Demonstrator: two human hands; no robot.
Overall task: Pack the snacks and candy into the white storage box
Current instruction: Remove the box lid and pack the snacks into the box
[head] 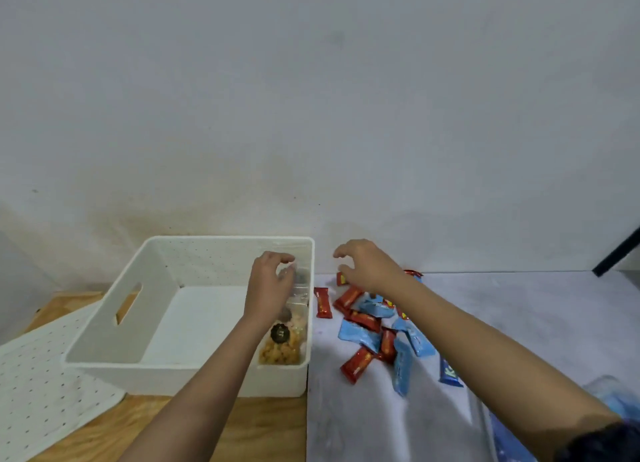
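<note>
The white storage box [187, 368] stands on the left, open at the top. A clear snack bag [284, 347] with orange pieces and a dark round label lies along its right inner wall. My left hand [268, 288] reaches into the box, fingers pinched on the far end of that bag. To the right of the box lies a loose pile of red candy bars [356, 364] and light blue candy packets [401, 364]. My right hand [367, 267] hovers over the far end of the pile, fingers spread and curled, holding nothing. One red bar [322, 303] lies apart beside the box.
A white perforated lid [41, 385] lies at the left on the wooden table [242, 427]. The candy rests on a pale grey sheet [519, 323]. A dark blue wrapper [450, 375] and a bluish plastic bag [512, 441] sit near my right forearm. The wall is close behind.
</note>
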